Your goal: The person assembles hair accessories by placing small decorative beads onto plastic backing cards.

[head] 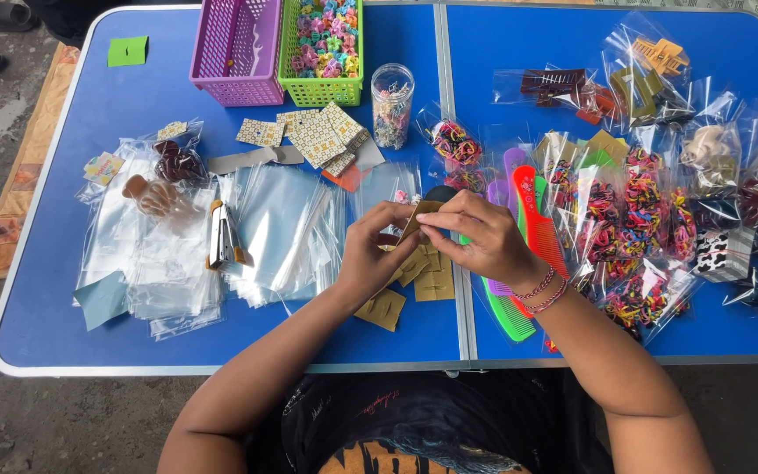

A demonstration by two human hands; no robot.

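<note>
Here, both hands meet over the middle of the blue folding counter (63, 325), pinching 1 small tan cardboard backing card (419, 213) between them. The left hand (370, 250) closes narrowly on the card's lower left part, thumb and fingertips curled in, while the right hand (475, 235) grips its upper right edge with thumb and forefinger, the other fingers folded over. The card is held just above a loose scatter of similar tan slotted cards (414, 281) lying flat on the counter beneath the hands. It looks very light and thin, stiff enough to keep its shape but likely to crease if squeezed across its face; the edges and corners seem the safest places to grip, as both hands do now. Whether something small is being clipped onto it cannot be told, since the fingers cover most of it. Left of the hands lies a spread of clear plastic sleeve bags (282, 233), probably slippery and clingy, with a small metal stapler (223, 237) resting on them. Just right of the hands lie long plastic combs in red, green and purple (528, 228), touching packets of bright elastic hair ties (633, 211). At the far edge stand a purple plastic basket (234, 44) and a green plastic basket of tiny coloured clips (325, 48), side by side.
</note>
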